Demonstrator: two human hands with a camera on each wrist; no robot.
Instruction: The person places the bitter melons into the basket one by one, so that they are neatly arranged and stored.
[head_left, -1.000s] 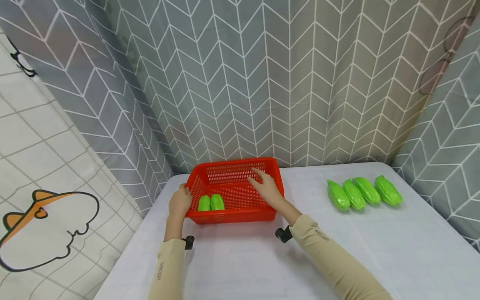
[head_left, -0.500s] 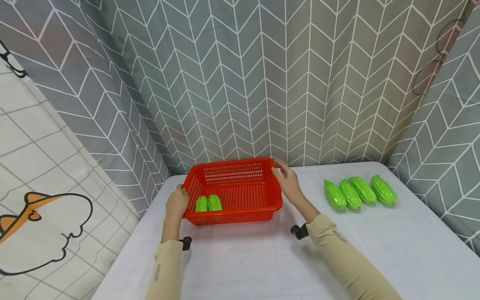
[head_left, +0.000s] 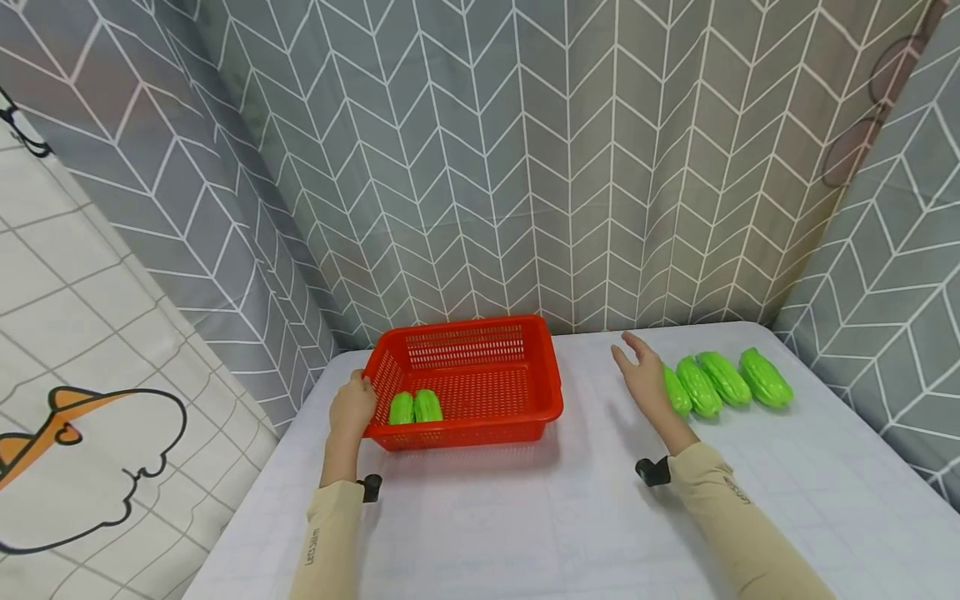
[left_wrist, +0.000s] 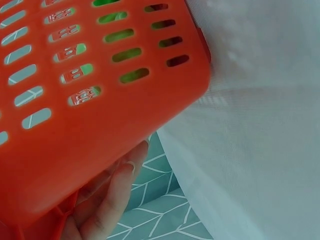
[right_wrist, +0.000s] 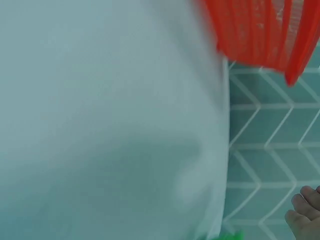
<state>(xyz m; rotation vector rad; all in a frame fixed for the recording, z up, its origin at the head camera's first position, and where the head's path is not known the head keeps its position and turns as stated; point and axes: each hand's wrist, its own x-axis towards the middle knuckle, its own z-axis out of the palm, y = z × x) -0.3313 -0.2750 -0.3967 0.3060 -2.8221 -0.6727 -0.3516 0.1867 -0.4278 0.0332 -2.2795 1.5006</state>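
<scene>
A red slotted plastic basket (head_left: 480, 433) stands on the table with two light green bitter melons (head_left: 415, 407) lying side by side in its left front part. My left hand (head_left: 352, 406) grips the basket's left rim. In the left wrist view, the fingers (left_wrist: 112, 200) curl under that rim, with the melons' green showing through the slots. My right hand (head_left: 645, 379) is above the table, to the right of the basket, holding nothing, its fingers extended. It overlaps the leftmost of several bitter melons (head_left: 723, 379) lying in a row at the right.
A white cloth (head_left: 525, 517) covers the table. Grey chevron-patterned curtains (head_left: 480, 167) hang right behind its back edge and at the right. To the left hangs a white grid-patterned cloth (head_left: 90, 333) with a cartoon figure. Each wrist carries a small black camera (head_left: 652, 472).
My right hand goes from over the basket to its right rim, then away rightward to the bitter melons. The left hand stays at the left rim. The basket shifts slightly left in view.
</scene>
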